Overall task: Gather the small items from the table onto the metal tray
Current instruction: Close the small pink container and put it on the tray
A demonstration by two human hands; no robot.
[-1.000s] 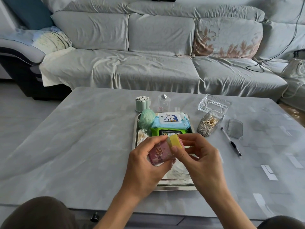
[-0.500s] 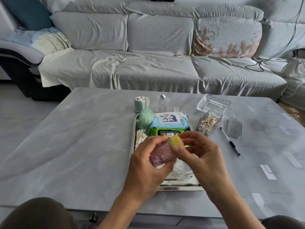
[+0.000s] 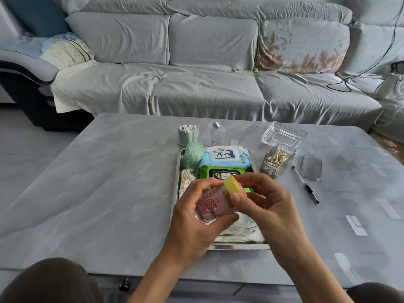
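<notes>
**Pink jar held over the tray**

We see the left hand point(image 3: 192, 217) wrapped around a pink jar point(image 3: 213, 203), lifted above the near half of the metal tray point(image 3: 175, 193). The right hand point(image 3: 269, 206) pinches the jar's yellow lid point(image 3: 233, 186) between thumb and fingers. On the tray lie two wipes packs point(image 3: 225, 156) and a green ball point(image 3: 193, 153). A pen point(image 3: 306, 185) and a swab box point(image 3: 277, 159) rest on the table point(image 3: 98, 182), right of the tray.
</notes>
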